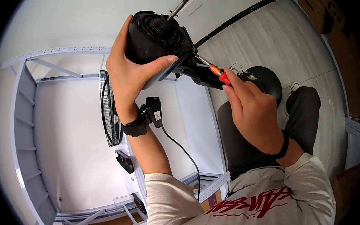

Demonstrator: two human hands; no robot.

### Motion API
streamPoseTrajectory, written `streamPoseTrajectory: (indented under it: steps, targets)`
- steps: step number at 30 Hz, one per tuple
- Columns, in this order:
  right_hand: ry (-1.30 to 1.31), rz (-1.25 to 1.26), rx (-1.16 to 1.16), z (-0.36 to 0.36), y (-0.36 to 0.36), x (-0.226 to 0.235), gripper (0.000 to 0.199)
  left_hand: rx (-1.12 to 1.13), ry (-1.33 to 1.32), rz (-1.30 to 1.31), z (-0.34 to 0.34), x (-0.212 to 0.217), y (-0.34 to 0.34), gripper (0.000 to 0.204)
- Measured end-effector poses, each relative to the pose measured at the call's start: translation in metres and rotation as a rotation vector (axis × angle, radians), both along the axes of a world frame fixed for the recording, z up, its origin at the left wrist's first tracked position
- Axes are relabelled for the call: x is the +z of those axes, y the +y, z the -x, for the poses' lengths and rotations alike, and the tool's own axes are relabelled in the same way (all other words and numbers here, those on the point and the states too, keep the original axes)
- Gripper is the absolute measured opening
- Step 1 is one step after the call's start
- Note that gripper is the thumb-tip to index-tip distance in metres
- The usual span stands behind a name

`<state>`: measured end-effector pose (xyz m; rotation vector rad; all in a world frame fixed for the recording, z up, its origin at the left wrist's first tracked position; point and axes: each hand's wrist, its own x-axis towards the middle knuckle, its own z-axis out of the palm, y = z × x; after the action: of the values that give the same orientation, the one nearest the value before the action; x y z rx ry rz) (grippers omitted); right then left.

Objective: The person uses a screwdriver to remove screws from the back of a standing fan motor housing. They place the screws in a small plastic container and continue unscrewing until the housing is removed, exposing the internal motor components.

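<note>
My left hand (pixel 129 70) is wrapped round the black motor housing of an electric fan (pixel 150 42), thumb across its near side. A metal shaft (pixel 178 8) sticks up from the housing. In my right hand (pixel 251 108) is a screwdriver (pixel 215 70) with a red and orange handle. Its tip meets the black neck just below the housing, at the right; the exact contact point is too small to make out. The fan's pole runs down to a round black base (pixel 268 83) on the floor, where some loose thin wires show.
A round wire fan grille (pixel 108 108) stands on edge on the white shelf unit (pixel 79 142) to the left. A small black plastic part (pixel 124 161) lies near it. A black device with a cable (pixel 154 112) is strapped to my left wrist. Cardboard boxes (pixel 313 7) stand at the far right.
</note>
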<state>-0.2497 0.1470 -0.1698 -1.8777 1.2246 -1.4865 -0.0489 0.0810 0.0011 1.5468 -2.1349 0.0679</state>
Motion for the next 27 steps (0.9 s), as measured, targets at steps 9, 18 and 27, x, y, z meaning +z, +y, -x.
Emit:
streamPoseTrajectory:
  steps: [9,18,27]
  targets:
    - [-0.055,0.060,0.011,-0.007,-0.008,-0.016,0.041,0.012,0.036,-0.020,0.001,0.000,0.001,0.100]
    - [-0.190,0.172,0.043,-0.024,-0.024,-0.046,0.044,-0.017,0.006,-0.018,0.001,0.001,-0.001,0.095]
    - [-0.201,0.184,-0.007,-0.042,-0.024,-0.043,0.044,0.014,0.061,-0.016,-0.003,0.000,-0.001,0.091]
